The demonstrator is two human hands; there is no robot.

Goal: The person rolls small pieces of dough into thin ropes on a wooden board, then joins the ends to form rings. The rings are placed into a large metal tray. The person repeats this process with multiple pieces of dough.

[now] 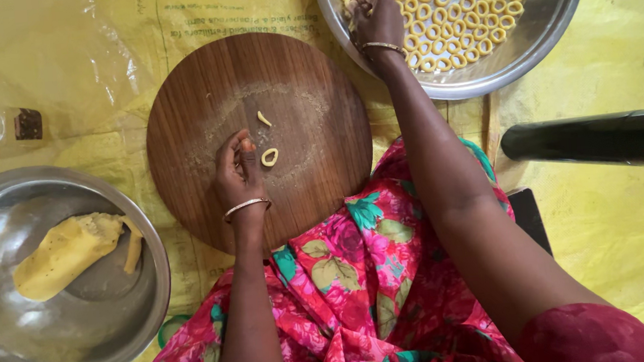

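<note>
Two hands shaping dough rings
Left hand [238,168] rests loosely curled on one round wooden board [257,136] beside one dough ring [270,157] and one dough scrap [263,118]; right hand [374,14] pinches dough over one steel tray [471,27] of many rings; one steel bowl [57,274] holds a dough lump [67,253].

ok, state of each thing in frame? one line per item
left hand: resting on board, beside a dough ring
right hand: reaching into tray, fingers on rings
wooden board: flat, floured
dough ring: formed, lying on board
dough scrap: unshaped, on board
tray: partly filled with rings
bowl: holds a dough lump
dough lump: unrolled
black cylinder: lying on its side
</note>
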